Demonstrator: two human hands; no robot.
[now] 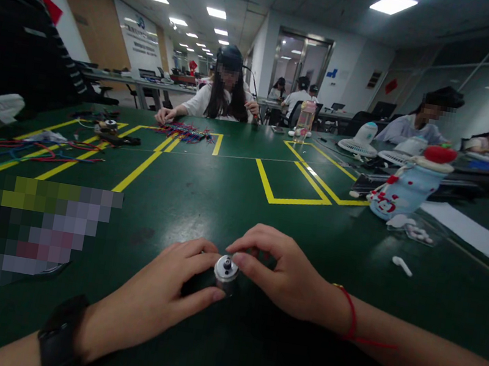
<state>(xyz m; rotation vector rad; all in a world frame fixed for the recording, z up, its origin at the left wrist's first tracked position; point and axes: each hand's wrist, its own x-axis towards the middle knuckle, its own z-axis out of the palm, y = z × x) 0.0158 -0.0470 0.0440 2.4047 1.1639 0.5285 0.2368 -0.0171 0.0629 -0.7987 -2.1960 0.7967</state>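
Observation:
A small silver cylindrical motor [226, 271] stands upright on the green table, its short dark shaft pointing up. Thumb and fingers of my left hand [168, 279] close around its left and front sides. My right hand [290, 274] comes from the right, thumb and index finger bent together at the top edge of the motor, beside the shaft. Whatever may be between those two fingertips is too small to make out. A black watch [61, 333] is on my left wrist and a red cord [351, 314] on my right.
Yellow tape [297, 202] marks the green table [206, 189]. Coloured wires [49, 152] lie at left. A blue bottle [406, 187], a white earbud [401, 266] and paper [473, 228] are at right. Across the table a person [224, 90] handles a wire pile [185, 131].

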